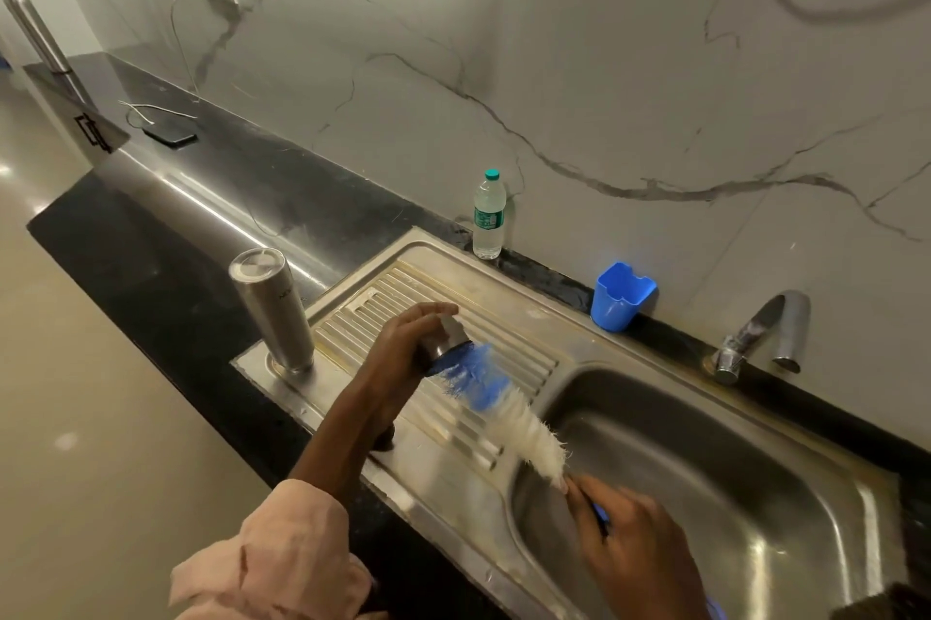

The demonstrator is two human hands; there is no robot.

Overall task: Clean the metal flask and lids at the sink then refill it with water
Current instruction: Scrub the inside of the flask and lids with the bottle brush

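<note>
**Brushing a lid at the sink**

The left hand is over the ridged draining board of the sink. Its fingers are curled round a small metal lid and hold it tight. The open side of the lid faces the brush.

The right hand is over the bowl of the sink. It grips the handle of a bottle brush. The brush has white bristles along most of it and blue bristles at the tip. The blue tip is pushed against the lid, maybe a little way into it, but the blur makes that hard to tell.

The metal flask stands upright on the left corner of the sink, near the left hand but not touching it. It looks like it stands upside down, with something clear on top.

A small dark round thing lies on the draining board just under the left arm. It is mostly hidden.

At the back, a plastic water bottle with a green cap stands on the dark surface by the wall. A blue cup sits to its right. The tap is further right. Far off on the left, a phone lies on the surface with a white cable beside it.
</note>
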